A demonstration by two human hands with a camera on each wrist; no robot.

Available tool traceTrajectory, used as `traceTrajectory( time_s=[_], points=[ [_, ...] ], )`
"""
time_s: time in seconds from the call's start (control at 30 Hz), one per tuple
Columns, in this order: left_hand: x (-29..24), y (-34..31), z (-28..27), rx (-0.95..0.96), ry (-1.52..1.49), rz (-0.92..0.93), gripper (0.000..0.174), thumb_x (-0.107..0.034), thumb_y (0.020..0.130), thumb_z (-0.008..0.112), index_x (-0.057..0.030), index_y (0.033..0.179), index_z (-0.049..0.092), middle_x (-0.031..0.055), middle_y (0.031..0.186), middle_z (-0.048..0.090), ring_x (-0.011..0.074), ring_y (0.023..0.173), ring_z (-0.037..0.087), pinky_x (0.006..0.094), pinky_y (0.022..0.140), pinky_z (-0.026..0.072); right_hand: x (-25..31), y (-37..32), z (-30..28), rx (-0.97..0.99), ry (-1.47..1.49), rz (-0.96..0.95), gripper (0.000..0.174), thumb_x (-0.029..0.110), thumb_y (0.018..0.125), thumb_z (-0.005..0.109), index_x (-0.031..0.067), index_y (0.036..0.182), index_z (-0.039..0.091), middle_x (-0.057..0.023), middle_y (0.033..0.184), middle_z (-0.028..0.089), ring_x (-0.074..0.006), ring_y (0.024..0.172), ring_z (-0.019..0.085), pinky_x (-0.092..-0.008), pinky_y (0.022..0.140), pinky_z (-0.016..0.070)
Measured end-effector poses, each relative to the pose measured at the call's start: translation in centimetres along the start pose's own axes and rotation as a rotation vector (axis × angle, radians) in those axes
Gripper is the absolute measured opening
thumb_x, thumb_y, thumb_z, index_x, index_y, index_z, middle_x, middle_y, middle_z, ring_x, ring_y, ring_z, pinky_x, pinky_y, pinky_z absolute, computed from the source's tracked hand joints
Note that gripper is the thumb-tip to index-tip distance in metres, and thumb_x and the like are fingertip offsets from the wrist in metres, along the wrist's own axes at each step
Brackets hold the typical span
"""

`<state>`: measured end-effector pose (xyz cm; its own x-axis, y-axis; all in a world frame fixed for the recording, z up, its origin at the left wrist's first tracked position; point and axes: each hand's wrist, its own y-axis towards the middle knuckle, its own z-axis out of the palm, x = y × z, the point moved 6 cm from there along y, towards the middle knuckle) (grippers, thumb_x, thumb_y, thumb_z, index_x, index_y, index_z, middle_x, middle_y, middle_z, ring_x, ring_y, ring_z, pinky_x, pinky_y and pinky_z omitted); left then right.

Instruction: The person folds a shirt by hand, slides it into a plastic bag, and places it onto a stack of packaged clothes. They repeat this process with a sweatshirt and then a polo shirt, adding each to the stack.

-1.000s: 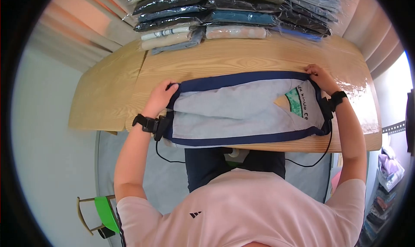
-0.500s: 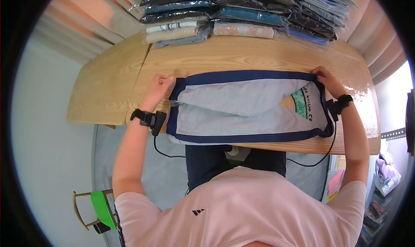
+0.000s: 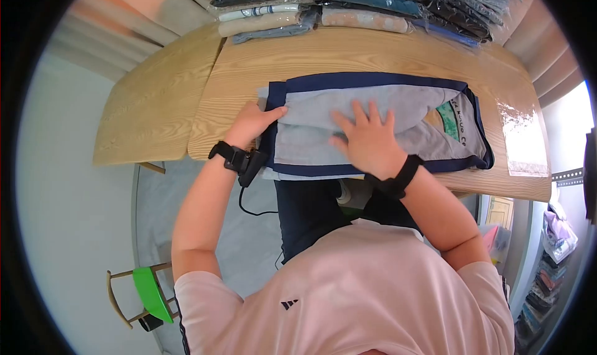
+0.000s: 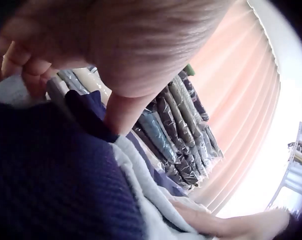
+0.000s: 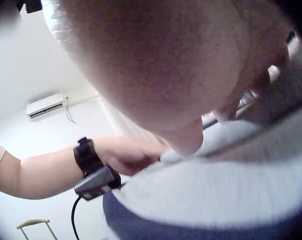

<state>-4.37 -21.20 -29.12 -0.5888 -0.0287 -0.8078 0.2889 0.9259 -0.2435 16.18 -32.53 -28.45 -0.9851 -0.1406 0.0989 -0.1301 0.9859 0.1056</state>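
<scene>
A folded grey garment (image 3: 311,151) with navy bands along its edges lies lengthwise across the table in front of me. A green printed patch with black lettering (image 3: 448,120) shows near its right end. My left hand (image 3: 252,124) is at the left end, pinching the edge: its thumb lies over the navy band (image 4: 86,117), with the fingers on the other side. Over the middle of the garment my right hand (image 3: 373,145) is spread palm down, fingers fanned out. In the right wrist view its thumb (image 5: 187,142) is down at the pale cloth.
Stacks of plastic-wrapped folded clothes (image 3: 367,19) line the back of the wooden table (image 3: 149,100). A clear plastic sheet (image 3: 523,140) lies at the table's right end. A green chair (image 3: 151,295) stands at lower left, and bagged items (image 3: 556,243) hang at far right.
My right hand has left the garment's far right corner and moved to its middle, spreading out. The left hand let go of the left corner, then took the left edge again.
</scene>
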Motion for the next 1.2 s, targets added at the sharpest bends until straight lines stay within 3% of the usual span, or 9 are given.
traceTrajectory(
  time_s=[0.1, 0.33, 0.53, 0.6, 0.67, 0.73, 0.83, 0.97, 1.2],
  points=[
    [0.9, -0.1, 0.2, 0.078, -0.145, -0.108, 0.052, -0.032, 0.081, 0.068, 0.007, 0.114, 0.056, 0.011, 0.105, 0.063, 0.0172, 0.092, 0.058, 0.028, 0.083, 0.0442, 0.2, -1.1, 1.6, -0.106, 0.056, -0.046, 0.059, 0.049, 0.082, 0.056, 0.0258, 0.135, 0.043, -0.018, 0.142, 0.031, -0.045, 0.129, 0.027, -0.0685, 0.095, 0.024],
    [1.3, -3.1, 0.4, 0.054, -0.22, -0.118, 0.049, -0.031, 0.084, 0.066, 0.0065, 0.113, 0.054, 0.0108, 0.102, 0.063, 0.017, 0.09, 0.058, 0.031, 0.079, 0.0458, -0.2, -2.2, 0.7, -0.098, 0.076, -0.115, 0.057, 0.049, 0.082, 0.056, 0.0276, 0.133, 0.044, -0.0173, 0.143, 0.03, -0.0437, 0.13, 0.027, -0.0678, 0.095, 0.0256],
    [5.6, -5.2, 0.4, 0.009, -0.516, -0.322, 0.047, -0.051, 0.086, 0.056, -0.0066, 0.101, 0.06, 0.0031, 0.081, 0.064, 0.0087, 0.064, 0.056, 0.025, 0.052, 0.0411, -4.1, -2.7, -3.2, -0.167, 0.178, -0.043, 0.06, 0.045, 0.084, 0.056, 0.0238, 0.137, 0.038, -0.0176, 0.142, 0.032, -0.0396, 0.131, 0.03, -0.063, 0.098, 0.0277],
    [3.1, -6.4, 1.0, 0.046, -0.571, -0.299, 0.051, -0.054, 0.085, 0.056, -0.0067, 0.102, 0.06, 0.0022, 0.08, 0.065, 0.0108, 0.065, 0.058, 0.0252, 0.056, 0.0437, -6.7, -2.7, -3.7, -0.253, 0.068, 0.012, 0.061, 0.045, 0.084, 0.056, 0.0228, 0.138, 0.036, -0.0177, 0.142, 0.032, -0.0388, 0.131, 0.03, -0.062, 0.098, 0.0278],
    [3.5, -6.5, 1.0, 0.109, -0.52, -0.377, 0.053, -0.055, 0.085, 0.055, -0.0058, 0.104, 0.06, 0.0048, 0.088, 0.066, 0.0129, 0.072, 0.06, 0.0262, 0.062, 0.0463, -9.4, -2.7, -0.2, -0.022, 0.026, 0.115, 0.062, 0.045, 0.084, 0.055, 0.0218, 0.138, 0.036, -0.0173, 0.141, 0.034, -0.0395, 0.131, 0.029, -0.0619, 0.099, 0.0263],
    [3.4, -6.7, 1.3, 0.13, -0.481, -0.396, 0.055, -0.053, 0.085, 0.056, -0.0033, 0.11, 0.058, 0.0088, 0.1, 0.063, 0.0143, 0.083, 0.06, 0.0282, 0.069, 0.0476, -9.2, -3.1, 0.3, -0.04, 0.082, 0.098, 0.063, 0.046, 0.084, 0.055, 0.0194, 0.138, 0.036, -0.0164, 0.141, 0.035, -0.0402, 0.131, 0.029, -0.0612, 0.1, 0.026],
    [0.9, -7.5, 1.9, 0.06, -0.437, -0.313, 0.047, -0.033, 0.089, 0.059, -0.0004, 0.121, 0.049, 0.0086, 0.113, 0.059, 0.0151, 0.097, 0.057, 0.0281, 0.082, 0.0446, -7.7, -3.4, -1.3, -0.061, 0.024, 0.16, 0.06, 0.043, 0.085, 0.055, 0.0167, 0.136, 0.038, -0.0167, 0.139, 0.036, -0.0381, 0.131, 0.031, -0.0587, 0.1, 0.0273],
    [0.3, -7.3, 2.7, 0.05, -0.706, -0.072, 0.036, -0.018, 0.093, 0.053, -0.0016, 0.124, 0.045, 0.0081, 0.114, 0.059, 0.014, 0.098, 0.056, 0.0288, 0.085, 0.0446, -2.8, -3.6, -1.2, -0.173, 0.279, -0.024, 0.054, 0.036, 0.087, 0.054, 0.0136, 0.134, 0.041, -0.0183, 0.138, 0.037, -0.0343, 0.131, 0.032, -0.0541, 0.102, 0.0273],
    [-10.0, -9.6, 2.5, -0.073, -0.766, 0.162, 0.036, -0.015, 0.091, 0.054, -0.0006, 0.122, 0.044, 0.008, 0.11, 0.059, 0.0135, 0.096, 0.057, 0.0277, 0.084, 0.0467, 0.4, -5.9, -1.1, -0.154, 0.34, -0.193, 0.055, 0.034, 0.086, 0.055, 0.0138, 0.136, 0.04, -0.0162, 0.141, 0.035, -0.0324, 0.13, 0.032, -0.0496, 0.105, 0.0242]
  ],
)
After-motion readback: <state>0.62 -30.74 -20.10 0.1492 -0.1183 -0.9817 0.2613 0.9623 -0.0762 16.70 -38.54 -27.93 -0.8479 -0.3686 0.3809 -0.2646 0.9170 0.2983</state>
